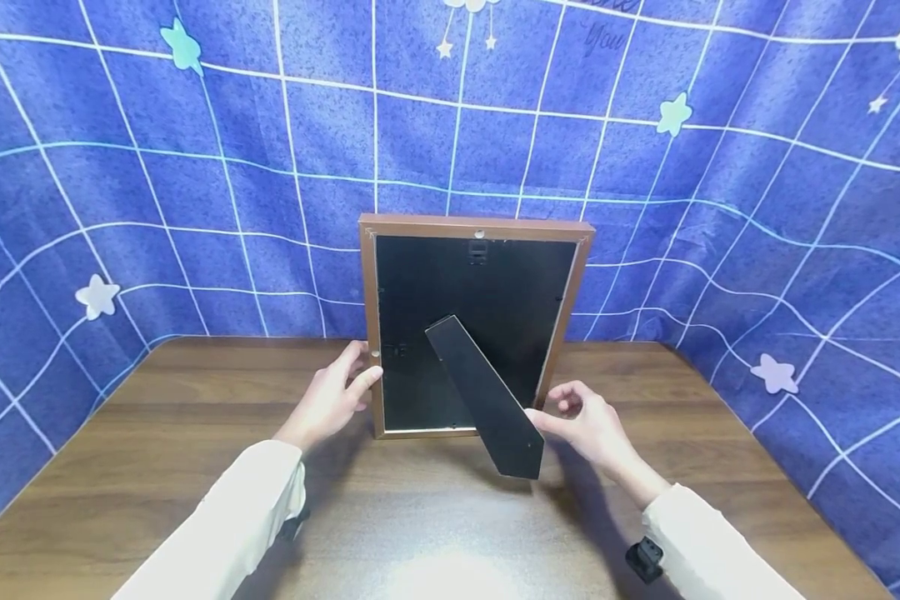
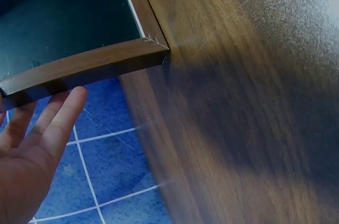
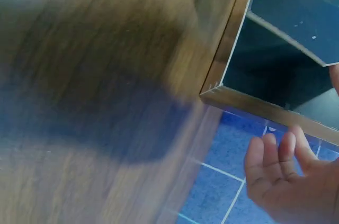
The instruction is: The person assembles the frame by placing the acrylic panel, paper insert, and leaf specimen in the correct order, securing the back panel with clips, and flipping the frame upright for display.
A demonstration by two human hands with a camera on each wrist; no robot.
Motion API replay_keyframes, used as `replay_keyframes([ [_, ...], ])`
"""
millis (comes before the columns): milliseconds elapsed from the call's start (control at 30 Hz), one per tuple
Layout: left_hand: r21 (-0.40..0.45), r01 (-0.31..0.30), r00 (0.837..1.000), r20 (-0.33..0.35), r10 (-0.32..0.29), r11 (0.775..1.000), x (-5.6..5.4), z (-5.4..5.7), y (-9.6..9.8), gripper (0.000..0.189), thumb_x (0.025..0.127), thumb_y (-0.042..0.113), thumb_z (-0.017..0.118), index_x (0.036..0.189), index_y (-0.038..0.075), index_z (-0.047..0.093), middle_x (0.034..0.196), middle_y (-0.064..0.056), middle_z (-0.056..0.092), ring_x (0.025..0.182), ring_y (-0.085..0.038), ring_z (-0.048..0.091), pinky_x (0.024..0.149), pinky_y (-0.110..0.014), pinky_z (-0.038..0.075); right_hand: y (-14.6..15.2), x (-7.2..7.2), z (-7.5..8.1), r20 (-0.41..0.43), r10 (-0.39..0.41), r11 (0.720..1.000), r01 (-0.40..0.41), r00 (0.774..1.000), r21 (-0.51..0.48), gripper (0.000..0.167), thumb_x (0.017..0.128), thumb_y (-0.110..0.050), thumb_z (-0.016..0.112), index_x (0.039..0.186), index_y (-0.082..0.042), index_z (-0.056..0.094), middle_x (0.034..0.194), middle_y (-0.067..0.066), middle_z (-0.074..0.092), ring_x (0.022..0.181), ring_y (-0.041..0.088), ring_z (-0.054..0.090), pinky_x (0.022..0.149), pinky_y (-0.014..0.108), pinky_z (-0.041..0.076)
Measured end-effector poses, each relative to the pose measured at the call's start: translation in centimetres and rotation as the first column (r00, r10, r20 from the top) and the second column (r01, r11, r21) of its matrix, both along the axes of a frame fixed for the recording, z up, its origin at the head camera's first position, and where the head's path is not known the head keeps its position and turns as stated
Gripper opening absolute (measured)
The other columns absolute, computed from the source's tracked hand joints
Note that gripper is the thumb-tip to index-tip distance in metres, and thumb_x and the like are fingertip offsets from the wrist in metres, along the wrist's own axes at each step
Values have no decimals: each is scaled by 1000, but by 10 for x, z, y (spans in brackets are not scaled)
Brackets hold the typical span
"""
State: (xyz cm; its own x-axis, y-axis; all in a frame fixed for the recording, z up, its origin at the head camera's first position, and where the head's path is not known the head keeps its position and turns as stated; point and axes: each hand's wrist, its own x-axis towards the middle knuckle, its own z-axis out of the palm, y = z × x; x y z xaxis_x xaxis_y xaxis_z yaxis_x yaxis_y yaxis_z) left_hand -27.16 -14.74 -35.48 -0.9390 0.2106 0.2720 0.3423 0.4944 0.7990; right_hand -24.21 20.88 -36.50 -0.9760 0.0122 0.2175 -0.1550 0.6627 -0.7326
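A brown-edged picture frame [image 1: 476,226] stands upright on the table with its black back [image 1: 435,275] facing me. Its black easel leg [image 1: 487,400] is swung out and slants down to the right. My left hand [image 1: 335,396] holds the frame's left edge, thumb over the border and fingers round the outer side; in the left wrist view those fingers [image 2: 63,118] lie along the edge. On the other side, my right hand [image 1: 588,421] has its thumb on the easel leg's edge and bent fingers at the frame's right side. Those fingertips [image 3: 254,150] show in the right wrist view.
The wooden table [image 1: 195,400] extends around the frame. Behind and beside it hangs a blue curtain [image 1: 270,208] with white grid lines and stars. A small black device [image 1: 645,558] sits at my right cuff.
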Motion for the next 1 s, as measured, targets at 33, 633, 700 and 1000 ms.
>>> replay_keyframes([
  [33,0,-4,1000,-2,4,1000,0,0,0,43,107,17,53,143,-4,40,142,-40,47,128,-52,52,76,-43,62,0,1,0,9,13,1000,-13,1000,-27,47,82,-31,85,114,-4,65,103,12,67,99,26,64,89,38,49],
  [633,18,-46,998,-42,47,999,4,-4,5,43,108,20,53,143,-2,40,140,-38,51,121,-50,59,81,-45,61,0,10,5,113,149,979,-130,982,-159,67,99,-32,66,150,3,41,146,25,51,136,40,48,113,54,38],
  [700,9,-57,997,-60,58,998,5,-5,6,42,108,20,53,142,-1,41,138,-36,53,117,-48,62,82,-47,61,-3,7,4,101,128,973,-105,987,-208,61,101,-29,64,147,5,43,142,26,53,132,40,51,111,51,41],
  [1000,-18,-60,984,-167,56,998,5,-12,11,38,105,17,57,139,3,46,130,-29,63,118,-46,63,99,-60,49,-12,-2,1,202,76,927,5,977,-374,63,101,-30,63,146,0,32,143,26,46,134,38,46,108,52,41],
])
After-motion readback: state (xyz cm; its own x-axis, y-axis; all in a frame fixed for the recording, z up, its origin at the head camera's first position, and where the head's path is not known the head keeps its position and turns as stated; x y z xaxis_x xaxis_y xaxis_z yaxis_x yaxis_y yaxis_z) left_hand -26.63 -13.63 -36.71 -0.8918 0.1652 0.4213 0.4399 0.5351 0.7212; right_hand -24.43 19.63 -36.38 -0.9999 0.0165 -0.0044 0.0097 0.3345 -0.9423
